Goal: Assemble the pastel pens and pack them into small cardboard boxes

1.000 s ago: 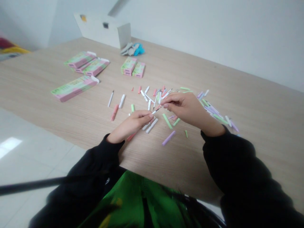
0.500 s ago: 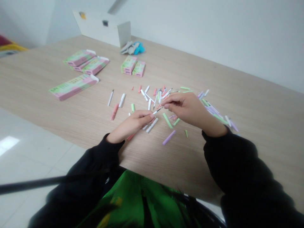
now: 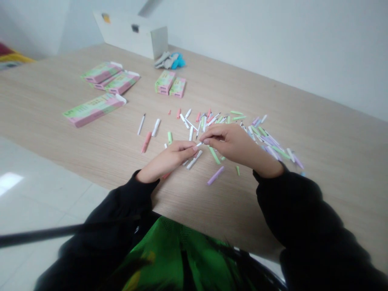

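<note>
Between my two hands is a thin white pen piece (image 3: 199,144). My left hand (image 3: 171,158) pinches its lower left end. The fingertips of my right hand (image 3: 230,141) are closed at its upper right end, and whatever they grip there is too small to make out. Around and beyond my hands lie many loose pen parts in white, red, green and purple. Nearest my right hand are a green piece (image 3: 214,155) and a purple piece (image 3: 215,176). A white piece (image 3: 194,160) rests just beside my left fingertips.
Pink and green boxes (image 3: 95,110) lie at the left, with smaller boxes (image 3: 165,82) at the centre back. Grey and blue gloves (image 3: 170,60) sit by a white box (image 3: 130,36) near the wall. A red piece (image 3: 146,142) lies left of my hands.
My right hand has moved left and slightly down, closer to my left hand. The dark tip of the pen piece, visible before, is now mostly covered by my right fingertips.
</note>
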A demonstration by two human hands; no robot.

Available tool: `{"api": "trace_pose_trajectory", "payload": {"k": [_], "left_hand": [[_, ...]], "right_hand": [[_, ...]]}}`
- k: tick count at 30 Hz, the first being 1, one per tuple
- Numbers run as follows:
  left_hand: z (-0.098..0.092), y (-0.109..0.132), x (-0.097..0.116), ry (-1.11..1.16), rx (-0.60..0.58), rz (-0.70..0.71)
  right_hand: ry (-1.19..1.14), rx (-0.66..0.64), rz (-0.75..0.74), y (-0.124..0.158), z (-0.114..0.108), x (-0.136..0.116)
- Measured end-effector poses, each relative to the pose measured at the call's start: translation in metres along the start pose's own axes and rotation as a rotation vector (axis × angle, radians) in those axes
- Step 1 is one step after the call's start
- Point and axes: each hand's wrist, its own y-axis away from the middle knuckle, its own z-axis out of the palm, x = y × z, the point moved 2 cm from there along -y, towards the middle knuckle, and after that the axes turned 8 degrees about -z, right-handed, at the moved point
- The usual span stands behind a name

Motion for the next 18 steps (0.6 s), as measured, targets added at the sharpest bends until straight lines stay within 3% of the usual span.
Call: {"api": "trace_pose_trajectory", "payload": {"k": [5, 9, 12, 18], "left_hand": [[0.003, 0.001, 0.001, 0.058, -0.004, -0.003], [0.004, 0.003, 0.002, 0.101, 0.006, -0.006], [0.004, 0.003, 0.001, 0.107, 0.008, -0.009], [0.006, 0.002, -0.001, 0.052, -0.005, -0.017]], "right_hand": [[-0.165, 0.075, 0.088, 0.003, 0.004, 0.001], [-0.307, 0.183, 0.151, 0.024, -0.012, 0.009], [-0.161, 0.236, 0.243, 0.056, -0.027, 0.024], [0.187, 0.054, 0.468, 0.118, -0.023, 0.044]]}}
